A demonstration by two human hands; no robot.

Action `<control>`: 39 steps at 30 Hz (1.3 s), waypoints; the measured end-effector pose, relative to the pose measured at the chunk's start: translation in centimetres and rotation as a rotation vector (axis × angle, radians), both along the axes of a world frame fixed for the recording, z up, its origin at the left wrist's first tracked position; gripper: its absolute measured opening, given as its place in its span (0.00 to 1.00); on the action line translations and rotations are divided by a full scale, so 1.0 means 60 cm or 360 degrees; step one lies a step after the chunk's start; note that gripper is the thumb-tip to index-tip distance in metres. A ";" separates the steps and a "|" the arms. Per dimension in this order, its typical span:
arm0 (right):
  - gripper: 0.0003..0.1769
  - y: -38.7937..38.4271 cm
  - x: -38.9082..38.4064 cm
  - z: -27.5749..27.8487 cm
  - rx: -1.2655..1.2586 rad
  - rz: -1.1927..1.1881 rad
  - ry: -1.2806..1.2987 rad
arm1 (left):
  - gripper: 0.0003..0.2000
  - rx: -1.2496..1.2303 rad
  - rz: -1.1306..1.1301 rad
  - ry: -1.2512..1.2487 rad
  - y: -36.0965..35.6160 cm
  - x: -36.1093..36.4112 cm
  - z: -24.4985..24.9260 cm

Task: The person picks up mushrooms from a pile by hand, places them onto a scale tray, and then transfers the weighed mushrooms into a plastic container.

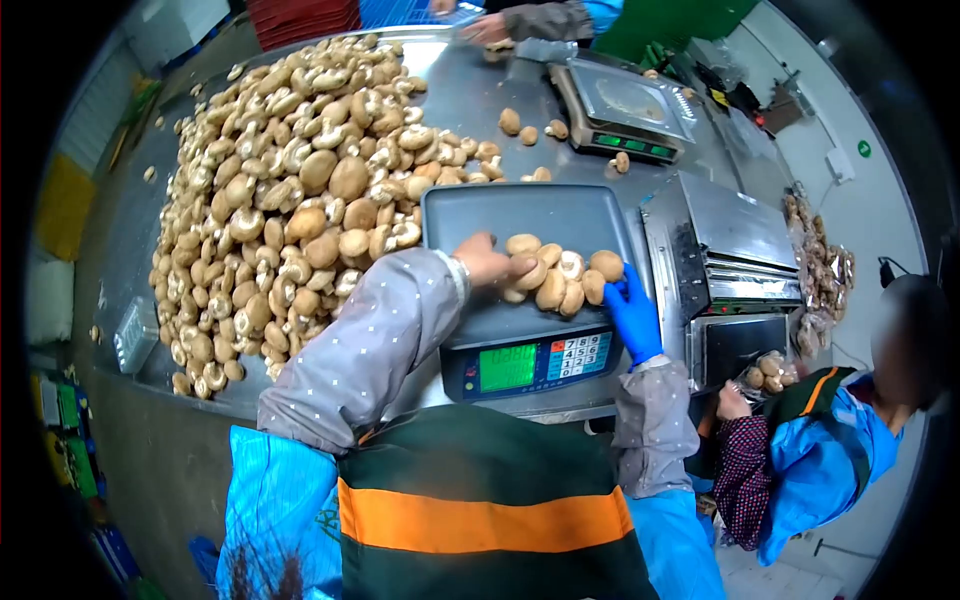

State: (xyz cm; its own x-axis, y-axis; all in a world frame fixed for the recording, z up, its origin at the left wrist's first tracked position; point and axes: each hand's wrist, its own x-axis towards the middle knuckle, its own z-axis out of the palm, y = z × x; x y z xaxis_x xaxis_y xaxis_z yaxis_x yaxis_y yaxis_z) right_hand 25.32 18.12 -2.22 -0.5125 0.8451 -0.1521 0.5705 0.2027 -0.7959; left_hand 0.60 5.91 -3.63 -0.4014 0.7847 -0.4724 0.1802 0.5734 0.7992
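Note:
A small pile of brown-capped mushrooms (551, 290) lies on the grey pan (470, 215) of a digital scale. The scale's green display (507, 368) is lit, but its digits are too blurred to read. At the pile's left side is my bare left hand (488, 262), its visible fingers apart and touching the mushrooms; the other fingers are hidden. My right hand (634, 314), in a blue glove, rests against the right side of the pile with its fingers stretched out. A single cap (606, 264) sits by its fingertips.
A large heap of mushrooms (290, 200) covers the metal table's left side. Another scale (620, 105) stands at the back, with loose mushrooms near it. On the right are a metal-topped device (740, 235) and a co-worker's hand (733, 402) at a bag of mushrooms (768, 374). Another person's hand (487, 28) is behind.

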 end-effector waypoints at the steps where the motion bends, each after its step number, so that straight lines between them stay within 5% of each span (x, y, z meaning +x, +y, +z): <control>1: 0.27 -0.005 0.002 -0.018 -0.0089 -0.0112 0.0324 | 0.51 -0.0001 0.0008 -0.0090 0.002 0.002 0.004; 5: 0.32 0.053 0.009 -0.035 -0.0018 -0.0163 0.0275 | 0.48 0.0125 0.0031 -0.0211 0.039 0.011 0.024; 6: 0.31 0.043 -0.001 0.036 0.0023 -0.0261 0.0372 | 0.48 0.0146 0.0021 -0.0301 0.062 0.016 0.046; 8: 0.29 0.139 0.021 0.039 0.0280 -0.0193 0.0645 | 0.50 0.0309 0.0048 -0.0425 0.133 0.037 0.087; 11: 0.25 0.275 0.058 0.102 0.0013 -0.0353 0.0862 | 0.51 0.0478 0.0047 -0.0354 0.252 0.102 0.166; 16: 0.23 0.573 0.161 -0.006 0.0536 -0.0456 0.0408 | 0.48 0.0725 0.0113 0.0166 0.470 0.218 0.108; 19: 0.24 0.651 0.214 -0.051 0.0695 -0.0558 -0.0009 | 0.53 0.0666 -0.0003 -0.0053 0.548 0.257 0.047; 22: 0.12 0.586 0.184 0.071 0.1010 0.0255 -0.0957 | 0.50 0.0573 -0.0197 0.0021 0.565 0.279 0.030; 24: 0.13 0.598 0.172 0.051 0.1356 -0.0146 -0.0608 | 0.47 0.0613 -0.0158 0.0005 0.550 0.294 0.033; 26: 0.15 0.527 0.087 0.083 0.1416 -0.0488 0.0437 | 0.43 0.1013 0.0161 0.0032 0.509 0.289 -0.006; 28: 0.18 0.406 -0.010 0.133 0.1188 -0.0248 0.0941 | 0.30 0.1059 -0.0062 -0.0352 0.333 0.197 0.074; 29: 0.21 0.334 -0.066 0.160 0.0984 0.0031 0.1016 | 0.22 0.1229 -0.0226 -0.0573 0.253 0.145 0.080; 31: 0.23 0.189 -0.170 0.201 0.0748 0.0502 0.1032 | 0.12 0.1017 0.0037 -0.0566 0.057 0.068 0.110; 33: 0.23 0.057 -0.243 0.217 0.0725 0.0919 0.0932 | 0.11 0.0914 0.0465 -0.0157 -0.118 0.013 0.077; 35: 0.25 -0.061 -0.312 0.222 0.0696 0.1312 0.0857 | 0.11 0.0704 0.1079 -0.0235 -0.280 -0.017 0.055; 36: 0.27 -0.119 -0.349 0.226 0.0698 0.1504 0.0840 | 0.10 0.0957 0.1210 -0.0050 -0.356 -0.027 0.015; 39: 0.31 -0.308 -0.480 0.202 0.0679 0.1952 0.0944 | 0.13 0.0477 0.1722 0.0038 -0.538 -0.017 0.002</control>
State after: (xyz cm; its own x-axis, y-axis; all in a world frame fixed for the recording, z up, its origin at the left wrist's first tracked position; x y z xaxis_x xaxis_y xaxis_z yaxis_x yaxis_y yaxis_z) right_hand -3.47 -0.38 9.88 -0.8371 -0.2465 0.4883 -0.5282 0.5965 -0.6043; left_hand -0.43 -26.37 -3.52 -0.9469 0.0983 -0.3060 -0.2788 0.2227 0.9342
